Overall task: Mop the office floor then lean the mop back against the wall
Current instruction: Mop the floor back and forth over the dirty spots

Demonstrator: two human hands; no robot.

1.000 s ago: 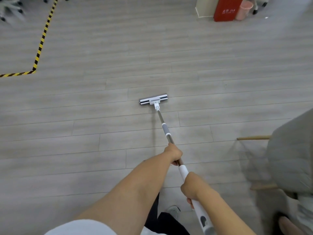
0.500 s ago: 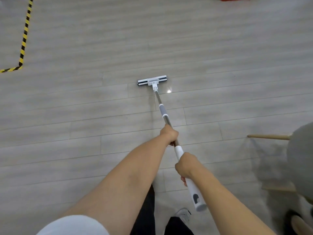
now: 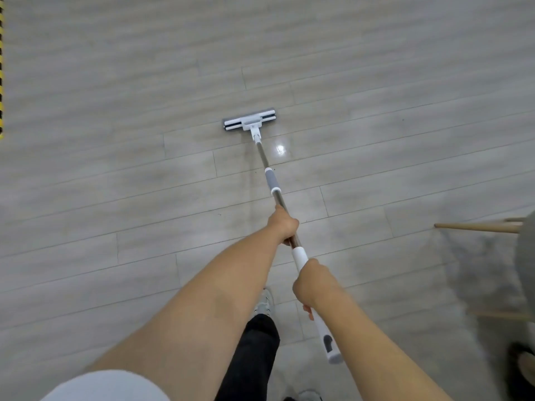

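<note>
mop out ahead, mop head flat on the grey plank floor near mid-scene, shaft slanting back and right toward the body. left grip wrapped round the bare metal shaft, farther out, probably to steer and press down; right grip closed round the white top handle, nearer the body, likely for push and pull. wet shine just right of the shaft, beside the head. mid-mopping by the look of it; no wall in view. wooden chair legs well apart at the right, worth avoiding on a sideways stroke. striped tape at the left edge.
</note>
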